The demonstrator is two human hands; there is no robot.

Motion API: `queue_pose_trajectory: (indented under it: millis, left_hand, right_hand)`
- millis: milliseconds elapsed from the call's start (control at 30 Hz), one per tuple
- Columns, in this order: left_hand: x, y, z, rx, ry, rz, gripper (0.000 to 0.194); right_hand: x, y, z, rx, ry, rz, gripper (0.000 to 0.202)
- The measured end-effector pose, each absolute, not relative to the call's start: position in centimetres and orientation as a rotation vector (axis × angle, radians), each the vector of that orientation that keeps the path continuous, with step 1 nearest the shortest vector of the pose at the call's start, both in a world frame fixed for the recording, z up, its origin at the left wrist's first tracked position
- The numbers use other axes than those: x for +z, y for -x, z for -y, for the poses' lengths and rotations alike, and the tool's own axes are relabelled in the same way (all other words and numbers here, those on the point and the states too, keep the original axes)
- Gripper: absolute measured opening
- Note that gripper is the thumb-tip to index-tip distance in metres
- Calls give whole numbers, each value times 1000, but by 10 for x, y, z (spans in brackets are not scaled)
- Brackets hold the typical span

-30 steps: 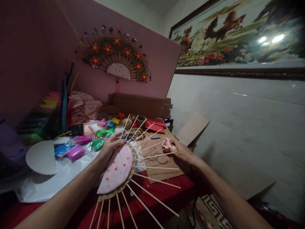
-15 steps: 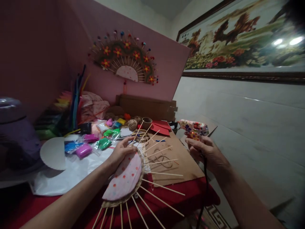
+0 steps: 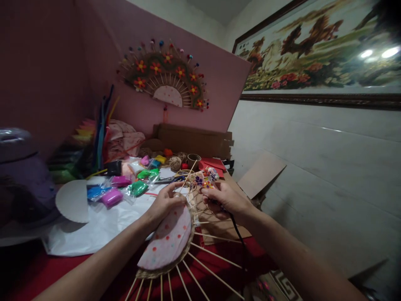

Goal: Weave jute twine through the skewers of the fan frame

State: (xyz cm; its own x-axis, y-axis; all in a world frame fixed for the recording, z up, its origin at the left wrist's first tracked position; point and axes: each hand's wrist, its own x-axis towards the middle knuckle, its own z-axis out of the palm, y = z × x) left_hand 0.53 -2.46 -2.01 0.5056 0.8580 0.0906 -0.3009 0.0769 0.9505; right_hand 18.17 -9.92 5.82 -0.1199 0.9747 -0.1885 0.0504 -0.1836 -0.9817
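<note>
Pink spotted half-circle (image 3: 169,240): held over the front of the table (image 3: 103,271), tilted, its curved edge toward the right hand's side; a braided rim (image 3: 156,274) follows the curve, and thin sticks (image 3: 216,255) fan outward from it.
Left hand (image 3: 164,205): clamped on the upper end of the half-circle, thumb over the cloth face, fingers reaching toward the topmost stick; forearm slants up from the lower left.
Right hand (image 3: 227,198): closed around the flowered handle of what looks like a glue gun (image 3: 203,177); forearm comes in from the lower right, wrist level with the upper sticks.
Glue gun: pointed leftward, just beside the top stick; whether its tip touches cannot be told. A dark cord (image 3: 237,230) hangs below the hand.
Upper sticks: the work in hand appears to be gluing or lining up for it. A move here calls for a steady left hand and a small, careful aim of the tip, clear of the fingers.
Brown board (image 3: 219,230): on the table, beneath the sticks.
</note>
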Motion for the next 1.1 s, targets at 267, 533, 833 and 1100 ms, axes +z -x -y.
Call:
queue_pose_trajectory:
  millis: [267, 533, 833, 1100]
  left_hand:
    - [-19, -4, 27, 971, -1192, -610, 63]
    - [-17, -5, 28, 954, -1210, -628, 71]
    - [-23, -4, 23, 927, -1239, -602, 69]
    - [-23, -4, 23, 918, -1241, -555, 68]
  right_hand:
    - [58, -181, 95, 1481, 1323, 1229, 26]
    - [55, -183, 92, 1444, 1351, 1262, 23]
    - [57, -181, 92, 1448, 1338, 1250, 24]
    - [53, -182, 92, 1415, 1393, 1314, 23]
